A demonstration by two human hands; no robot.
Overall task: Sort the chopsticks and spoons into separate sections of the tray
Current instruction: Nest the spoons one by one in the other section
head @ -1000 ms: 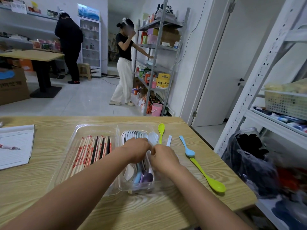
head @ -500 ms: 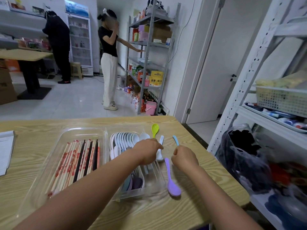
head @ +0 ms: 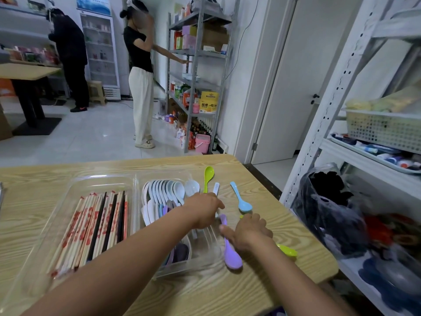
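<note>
Reaching out over the right edge of the tray [head: 134, 226], both hands are now at the loose spoons on the desk [head: 262, 290], where a second ago they were together over the spoon section. A purple spoon [head: 231, 254] that was not on the desk then lies just outside the tray's right wall, so the sorting looks close to done, with only the stray spoons left to gather.

The right hand [head: 251, 231] hovers over the purple spoon's handle, thumb stretched toward it and fingers loosely curled; whether it actually pinches the handle I cannot tell. A green spoon [head: 287, 250] pokes out from under that wrist. The left hand [head: 204, 209] is curled over the tray's right rim beside a white spoon [head: 216, 188], but its fingers are hidden, so its hold is also unclear.

Further back lie a second green spoon [head: 208, 177] and a blue spoon [head: 241, 199], both near the hands. The chopsticks [head: 95, 226] fill the left section, well apart from the hands, and the stacked spoons [head: 164, 190] sit in the right section just beside the left wrist.
</note>
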